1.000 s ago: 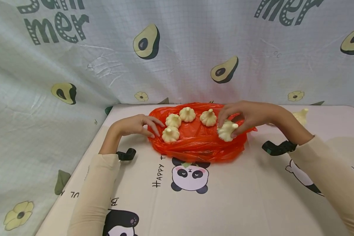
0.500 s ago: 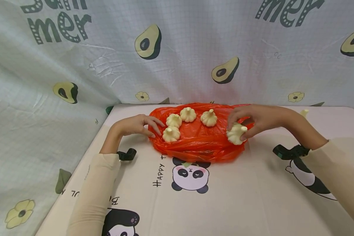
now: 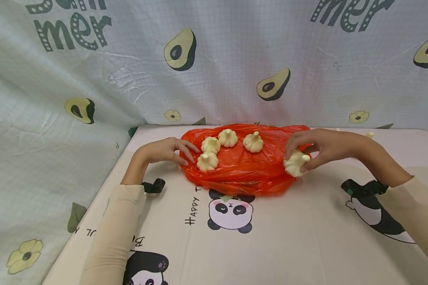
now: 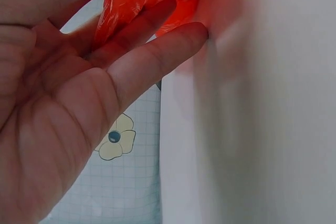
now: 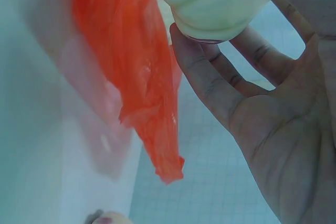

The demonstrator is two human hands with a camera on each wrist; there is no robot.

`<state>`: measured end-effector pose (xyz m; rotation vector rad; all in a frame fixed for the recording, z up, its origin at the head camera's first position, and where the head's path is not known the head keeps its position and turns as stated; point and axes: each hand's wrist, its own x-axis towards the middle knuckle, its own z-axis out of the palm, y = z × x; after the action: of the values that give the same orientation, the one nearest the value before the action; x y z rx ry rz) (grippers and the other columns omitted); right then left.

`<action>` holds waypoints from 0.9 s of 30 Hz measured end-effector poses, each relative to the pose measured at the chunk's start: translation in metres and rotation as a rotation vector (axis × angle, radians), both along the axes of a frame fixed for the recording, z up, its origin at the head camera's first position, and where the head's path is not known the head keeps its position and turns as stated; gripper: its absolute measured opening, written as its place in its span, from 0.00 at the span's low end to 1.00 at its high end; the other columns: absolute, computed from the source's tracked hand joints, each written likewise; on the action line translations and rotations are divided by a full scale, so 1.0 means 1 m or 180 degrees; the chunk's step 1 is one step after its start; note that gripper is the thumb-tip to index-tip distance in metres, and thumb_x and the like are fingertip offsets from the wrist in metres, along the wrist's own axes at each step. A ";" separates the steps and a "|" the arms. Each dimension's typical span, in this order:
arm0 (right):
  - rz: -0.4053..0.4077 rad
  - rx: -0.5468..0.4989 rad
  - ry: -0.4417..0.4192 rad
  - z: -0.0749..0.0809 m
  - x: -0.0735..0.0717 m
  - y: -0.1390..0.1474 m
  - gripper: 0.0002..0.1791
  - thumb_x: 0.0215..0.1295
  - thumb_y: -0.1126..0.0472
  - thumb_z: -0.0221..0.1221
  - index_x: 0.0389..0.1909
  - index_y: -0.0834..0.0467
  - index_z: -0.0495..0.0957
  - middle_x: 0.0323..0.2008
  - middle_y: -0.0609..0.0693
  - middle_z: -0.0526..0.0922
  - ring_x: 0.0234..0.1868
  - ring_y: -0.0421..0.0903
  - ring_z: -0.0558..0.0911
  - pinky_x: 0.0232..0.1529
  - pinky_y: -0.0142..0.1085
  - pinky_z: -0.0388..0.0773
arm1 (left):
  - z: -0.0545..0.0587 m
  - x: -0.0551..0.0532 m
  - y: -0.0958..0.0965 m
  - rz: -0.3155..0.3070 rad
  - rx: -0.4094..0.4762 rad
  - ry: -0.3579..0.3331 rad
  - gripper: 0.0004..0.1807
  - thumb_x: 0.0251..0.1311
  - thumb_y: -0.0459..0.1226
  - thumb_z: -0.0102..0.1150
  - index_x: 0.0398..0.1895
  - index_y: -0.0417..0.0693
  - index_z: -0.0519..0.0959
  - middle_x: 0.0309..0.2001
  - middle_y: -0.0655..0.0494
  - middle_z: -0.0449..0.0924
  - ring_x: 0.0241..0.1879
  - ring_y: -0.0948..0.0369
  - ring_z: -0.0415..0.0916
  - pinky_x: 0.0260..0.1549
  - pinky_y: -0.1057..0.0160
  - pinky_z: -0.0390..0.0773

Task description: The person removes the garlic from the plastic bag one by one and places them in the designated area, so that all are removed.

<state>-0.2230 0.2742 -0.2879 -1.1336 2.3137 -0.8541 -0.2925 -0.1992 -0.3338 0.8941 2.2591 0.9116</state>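
My right hand (image 3: pixel 329 145) pinches a pale garlic bulb (image 3: pixel 294 164) over the right end of a red plastic bag (image 3: pixel 242 176). In the right wrist view, purple streaks show on the held bulb (image 5: pixel 210 6), which sits between thumb and fingers. At the bag's left end, my left hand (image 3: pixel 164 151) rests with loosely bent fingers on the red plastic. The left wrist view shows its thumb (image 4: pixel 157 59) beside the bag, fairly straight. Several other garlic bulbs stand on the bag, including a lone one (image 3: pixel 253 142) and one near my left fingers (image 3: pixel 207 161).
Another pale bulb, mostly hidden behind my right forearm, shows only its tip (image 3: pixel 369 135). The table (image 3: pixel 278 245) has a light cloth printed with pandas. A curtain with avocado prints (image 3: pixel 221 51) hangs close behind the bag.
My right hand has moved right with the garlic bulb, from over the bag's inside to its right end. The left hand and the other bulbs on the bag stay put.
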 end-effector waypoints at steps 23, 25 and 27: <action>0.0027 -0.0143 0.0120 -0.008 0.007 0.026 0.18 0.60 0.60 0.73 0.51 0.48 0.81 0.51 0.44 0.80 0.53 0.37 0.77 0.51 0.32 0.81 | 0.000 0.002 0.001 0.0013 -0.0024 0.0021 0.09 0.61 0.30 0.65 0.43 0.45 0.90 0.64 0.47 0.77 0.69 0.47 0.65 0.66 0.44 0.69; 0.0017 -0.0148 0.0157 -0.009 0.007 0.029 0.19 0.60 0.60 0.73 0.51 0.48 0.81 0.51 0.44 0.80 0.53 0.37 0.77 0.51 0.32 0.81 | 0.000 0.002 0.001 0.0013 -0.0025 0.0033 0.09 0.61 0.30 0.65 0.43 0.45 0.90 0.64 0.47 0.77 0.69 0.47 0.65 0.66 0.44 0.68; 0.0000 -0.0152 0.0189 -0.009 0.008 0.031 0.19 0.60 0.61 0.73 0.51 0.47 0.81 0.51 0.43 0.80 0.52 0.37 0.77 0.51 0.32 0.81 | 0.001 0.002 0.001 0.0020 -0.0023 0.0031 0.09 0.61 0.30 0.65 0.42 0.45 0.90 0.64 0.47 0.78 0.69 0.47 0.66 0.67 0.44 0.68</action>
<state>-0.2149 0.3057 -0.2974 -1.1943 2.3525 -0.8914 -0.2906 -0.1979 -0.3330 0.8906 2.2732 0.9030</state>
